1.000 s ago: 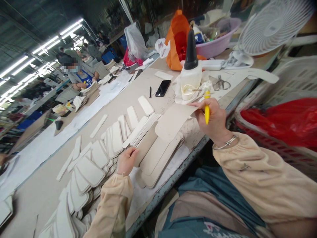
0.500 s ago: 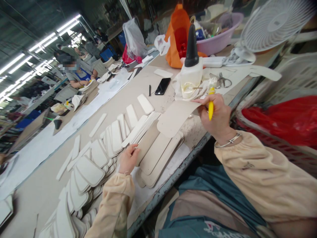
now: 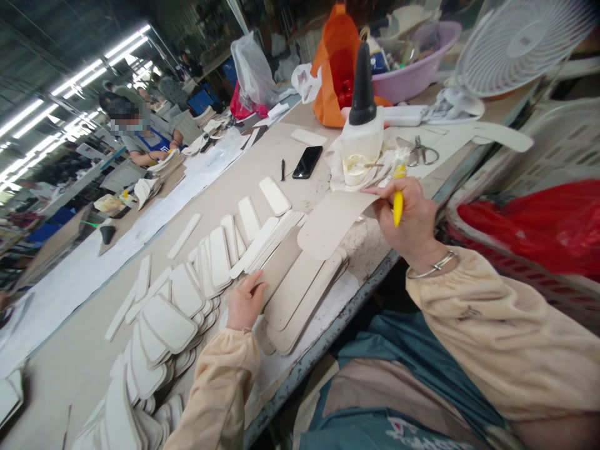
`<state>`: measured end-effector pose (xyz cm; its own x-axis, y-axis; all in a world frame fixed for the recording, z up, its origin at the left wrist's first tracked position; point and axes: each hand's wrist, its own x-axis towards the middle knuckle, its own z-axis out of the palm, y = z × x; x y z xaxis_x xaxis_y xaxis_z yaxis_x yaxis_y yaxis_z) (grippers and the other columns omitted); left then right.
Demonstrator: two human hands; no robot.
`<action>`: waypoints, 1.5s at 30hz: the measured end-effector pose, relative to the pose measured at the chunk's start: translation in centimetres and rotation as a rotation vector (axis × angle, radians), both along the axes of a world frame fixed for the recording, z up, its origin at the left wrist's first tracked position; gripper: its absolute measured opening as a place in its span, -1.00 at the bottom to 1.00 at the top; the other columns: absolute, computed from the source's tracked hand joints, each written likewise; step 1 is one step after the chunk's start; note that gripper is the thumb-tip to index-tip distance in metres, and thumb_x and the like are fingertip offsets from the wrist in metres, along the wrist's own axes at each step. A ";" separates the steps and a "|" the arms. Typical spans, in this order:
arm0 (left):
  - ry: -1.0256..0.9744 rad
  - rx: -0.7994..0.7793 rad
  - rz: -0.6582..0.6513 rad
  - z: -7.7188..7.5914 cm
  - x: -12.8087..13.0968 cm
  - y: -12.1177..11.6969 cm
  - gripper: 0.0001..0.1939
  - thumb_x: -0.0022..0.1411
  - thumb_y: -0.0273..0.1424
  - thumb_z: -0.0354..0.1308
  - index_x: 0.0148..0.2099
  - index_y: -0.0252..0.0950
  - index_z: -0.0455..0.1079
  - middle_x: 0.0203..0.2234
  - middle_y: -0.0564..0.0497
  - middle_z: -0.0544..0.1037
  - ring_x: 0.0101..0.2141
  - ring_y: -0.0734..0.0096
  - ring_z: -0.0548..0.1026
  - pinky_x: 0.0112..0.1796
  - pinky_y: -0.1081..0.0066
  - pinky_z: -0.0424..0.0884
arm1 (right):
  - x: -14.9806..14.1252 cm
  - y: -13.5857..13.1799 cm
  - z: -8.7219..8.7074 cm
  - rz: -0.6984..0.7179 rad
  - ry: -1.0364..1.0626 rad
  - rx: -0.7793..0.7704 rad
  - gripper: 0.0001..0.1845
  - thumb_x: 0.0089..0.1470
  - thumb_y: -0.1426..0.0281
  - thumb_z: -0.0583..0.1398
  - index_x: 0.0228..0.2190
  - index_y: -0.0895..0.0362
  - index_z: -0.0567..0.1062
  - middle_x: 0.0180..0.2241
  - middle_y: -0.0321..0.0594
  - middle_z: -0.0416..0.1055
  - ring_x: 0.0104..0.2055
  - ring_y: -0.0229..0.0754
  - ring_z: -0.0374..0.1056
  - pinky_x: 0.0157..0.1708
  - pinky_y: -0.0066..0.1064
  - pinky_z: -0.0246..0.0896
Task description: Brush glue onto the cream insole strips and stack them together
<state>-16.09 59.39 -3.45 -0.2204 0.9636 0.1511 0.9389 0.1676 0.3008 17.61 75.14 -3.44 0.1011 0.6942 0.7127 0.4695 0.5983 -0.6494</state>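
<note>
My right hand point(image 3: 407, 219) pinches a sheet point(image 3: 330, 224) by its right end, over the board stack point(image 3: 300, 290); yellow tool point(image 3: 398, 207) crowds that grip, so the sheet could slip. Left hand's point(image 3: 244, 304) hold: can't tell.

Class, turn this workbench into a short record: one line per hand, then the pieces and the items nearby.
Left hand: beside the strips; grip unclear
Right hand: holds a panel and a yellow tool
Pieces: white pieces, overlapping, left of the left hand
Bottle: upright, black top
Scissors: right of the bottle
Phone: left of the bottle
</note>
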 end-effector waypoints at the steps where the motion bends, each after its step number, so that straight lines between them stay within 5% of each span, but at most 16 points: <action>1: 0.016 0.008 -0.016 0.0 0.2 -0.1 -0.64 0.19 -0.26 0.10 0.00 -0.25 0.46 -0.18 -0.10 0.58 -0.17 0.21 0.52 -0.08 0.22 0.41 | 0.0 0.0 0.0 -0.003 -0.004 0.002 -0.84 0.08 0.46 0.14 -0.25 0.03 0.33 -0.25 -0.17 0.53 -0.16 -0.05 0.48 -0.26 -0.26 0.40; 14: 0.137 0.049 -0.069 0.5 1.8 -1.3 -0.65 0.24 -0.31 0.04 0.05 -0.23 0.39 -0.19 -0.07 0.58 -0.21 0.27 0.54 -0.20 0.32 0.44 | 0.0 0.0 0.1 -0.012 -0.030 0.023 -0.85 0.06 0.46 0.14 -0.28 0.03 0.32 -0.26 -0.21 0.54 -0.21 -0.07 0.50 -0.30 -0.29 0.41; 20: 0.090 0.018 -0.030 0.9 2.3 -0.7 -0.79 0.14 -0.25 0.11 -0.25 -0.25 0.44 -0.40 0.01 0.57 -0.34 0.29 0.53 -0.28 0.35 0.41 | 0.1 -0.1 0.2 0.012 -0.010 0.018 -0.85 0.06 0.46 0.16 -0.30 0.03 0.31 -0.27 -0.23 0.54 -0.22 -0.10 0.50 -0.31 -0.32 0.41; 28: 0.119 0.121 -0.057 2.8 4.1 -1.4 -0.82 0.21 -0.24 0.09 -0.34 -0.23 0.34 -0.46 0.03 0.48 -0.37 0.33 0.45 -0.31 0.37 0.34 | 0.2 0.1 -0.1 -0.011 -0.017 0.051 -0.84 0.03 0.51 0.15 -0.30 0.07 0.33 -0.27 -0.22 0.53 -0.21 -0.11 0.50 -0.32 -0.33 0.40; 33: 0.167 -0.093 -0.201 1.9 5.7 -3.0 -0.87 0.22 -0.33 0.11 -0.37 -0.22 0.29 -0.46 0.05 0.41 -0.41 0.37 0.40 -0.39 0.40 0.27 | 0.2 0.2 -0.1 -0.032 -0.017 0.049 -0.83 0.03 0.51 0.14 -0.30 0.05 0.35 -0.26 -0.22 0.53 -0.20 -0.10 0.50 -0.30 -0.31 0.41; 38: 0.121 -0.224 -0.263 1.0 6.2 -3.4 -0.73 0.23 -0.16 0.11 -0.39 -0.23 0.27 -0.49 0.07 0.38 -0.42 0.38 0.38 -0.39 0.41 0.26 | 0.1 0.1 -0.1 -0.011 0.009 0.027 -0.82 0.04 0.50 0.15 -0.29 0.02 0.34 -0.25 -0.22 0.54 -0.20 -0.08 0.51 -0.32 -0.28 0.43; 41: 0.086 -0.177 -0.277 1.7 5.8 -3.1 -0.70 0.31 -0.15 0.00 -0.39 -0.23 0.30 -0.48 0.06 0.39 -0.41 0.39 0.38 -0.37 0.41 0.25 | 0.1 0.1 -0.1 -0.006 0.003 0.027 -0.81 0.03 0.52 0.15 -0.29 0.04 0.34 -0.25 -0.25 0.54 -0.21 -0.11 0.51 -0.32 -0.30 0.42; 45: 0.036 0.009 -0.134 3.5 4.5 -3.2 -0.69 0.34 -0.22 -0.06 -0.40 -0.24 0.31 -0.55 0.08 0.36 -0.47 0.42 0.35 -0.41 0.42 0.22 | 0.1 0.0 -0.1 -0.040 -0.020 0.039 -0.81 0.01 0.53 0.15 -0.29 0.08 0.35 -0.26 -0.24 0.55 -0.22 -0.11 0.51 -0.33 -0.32 0.41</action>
<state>-11.62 56.20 0.10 -0.0839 0.9826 0.1656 0.9628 0.0371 0.2677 17.74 75.17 -3.58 0.1138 0.6615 0.7412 0.5059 0.6035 -0.6163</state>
